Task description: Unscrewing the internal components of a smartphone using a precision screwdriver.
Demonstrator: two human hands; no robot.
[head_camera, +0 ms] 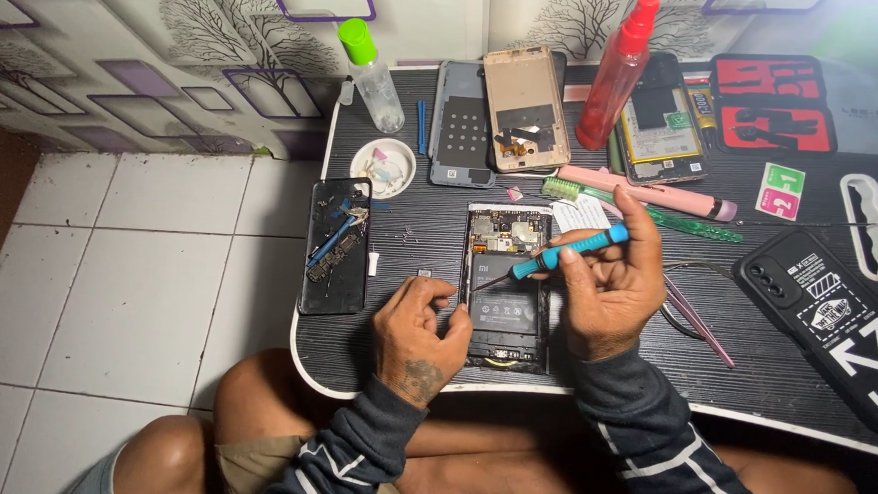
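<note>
Black and stripy, our little table (402, 370) sits over our legs. On it, between our two hands, lies the opened phone (505, 291) with its back off. Our left hand (417, 328) lies curled with its fingertips pressing on the phone's left edge. Our right hand (607, 286) pinches the blue screwdriver (557, 255), whose thin tip points down onto the phone beside our left fingers.

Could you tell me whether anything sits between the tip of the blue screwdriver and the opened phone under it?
Nothing visible does. The right hand holds the blue screwdriver with its tip angled down at the opened phone, and the left hand rests at the phone's left edge, beside the tip rather than under it.
</note>
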